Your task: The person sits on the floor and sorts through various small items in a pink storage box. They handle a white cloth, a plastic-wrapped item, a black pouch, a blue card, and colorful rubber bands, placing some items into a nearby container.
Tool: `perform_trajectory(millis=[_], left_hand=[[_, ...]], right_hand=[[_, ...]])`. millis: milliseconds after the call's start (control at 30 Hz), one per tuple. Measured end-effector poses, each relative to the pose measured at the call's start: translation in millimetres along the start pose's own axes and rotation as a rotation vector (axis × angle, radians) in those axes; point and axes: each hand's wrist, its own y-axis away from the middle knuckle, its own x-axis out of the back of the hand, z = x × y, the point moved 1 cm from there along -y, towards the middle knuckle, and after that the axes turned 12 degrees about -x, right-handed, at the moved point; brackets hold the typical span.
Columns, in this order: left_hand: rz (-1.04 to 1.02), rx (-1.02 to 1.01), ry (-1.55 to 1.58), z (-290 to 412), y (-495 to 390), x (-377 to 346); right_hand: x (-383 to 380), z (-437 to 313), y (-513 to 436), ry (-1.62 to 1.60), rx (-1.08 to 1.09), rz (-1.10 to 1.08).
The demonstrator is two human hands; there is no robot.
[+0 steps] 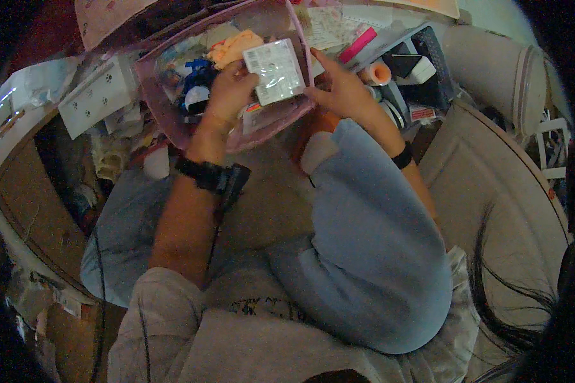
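A flat, square white packet in shiny clear wrap (274,72) is tilted over an open pink mesh-sided bag (153,81). At the packet's left edge, my left hand (232,93) pinches it between thumb and fingers. My right hand (342,91) is at the bag's right rim with thumb and forefinger spread; the thumb tip meets the rim close to the packet's lower right corner. Inside the bag lie a peach-coloured cloth (237,48), a dark blue bundled item (199,76) and other small things, partly hidden by my left hand and the packet.
Right of the bag, a dark grey plastic basket (431,43) holds several items, with an orange-rimmed roll (378,73) beside it. A pink strip (358,45) lies on papers. At left is a white paw-print sheet (93,98). My raised knee (364,191) stands below my right forearm.
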Motion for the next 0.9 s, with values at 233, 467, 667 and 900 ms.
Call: perform_trajectory(millis=[233,467,667,900], left_hand=[[-0.008,-0.027,0.038,75.7,53.0,34.8],[0.099,-0.810,-0.388,126.2,105.2,22.6],[0.339,-1.345,-0.697,150.8,170.5,24.5],[0.453,-1.597,-0.692,153.8,242.4,37.3]], right_hand=[[32.5,-20.3,16.5,-0.003,-0.049,-0.142],[129.9,-49.9,49.3,-0.217,-0.092,-0.050],[200.9,-108.2,181.3,-0.235,0.107,0.361],[162.8,-155.2,368.5,-0.349,0.317,0.343]])
